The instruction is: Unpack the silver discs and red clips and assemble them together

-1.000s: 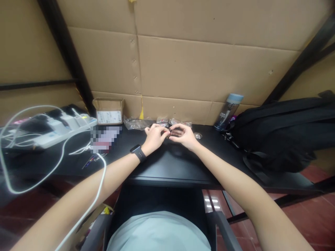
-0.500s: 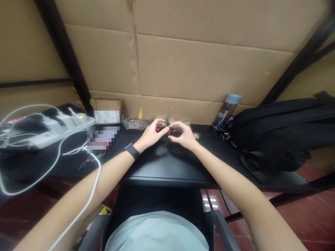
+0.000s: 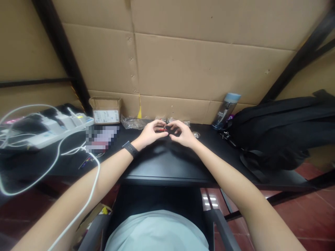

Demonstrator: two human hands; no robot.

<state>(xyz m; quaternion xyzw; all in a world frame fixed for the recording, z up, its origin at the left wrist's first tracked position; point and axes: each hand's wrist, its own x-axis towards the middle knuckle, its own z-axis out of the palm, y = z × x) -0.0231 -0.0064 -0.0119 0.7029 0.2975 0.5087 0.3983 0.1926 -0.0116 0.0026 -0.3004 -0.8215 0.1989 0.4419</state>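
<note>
A small red object (image 3: 162,130) with a thin upright part sits between the thumb and fingers of my left hand (image 3: 151,134); it is too small to name. My right hand (image 3: 183,134) is curved just to the right of it, its thumb and fingers apart. The index fingertip of that hand comes close to the object's upper end, and I cannot tell whether they touch. Both hands are above the black table (image 3: 167,164). Behind them lies crumpled clear plastic wrapping (image 3: 133,122), and a small round clear item (image 3: 196,134) rests beside my right wrist.
A white power strip (image 3: 44,136) with plugs and a loose white cable (image 3: 98,167) is on the left, near an open cardboard box (image 3: 106,116). A water bottle (image 3: 226,111) and a black backpack (image 3: 282,132) stand on the right. Cardboard (image 3: 183,66) walls the back.
My right thumb and fingers have come away from the red object, which now shows between my left thumb and fingers. The view has shifted slightly.
</note>
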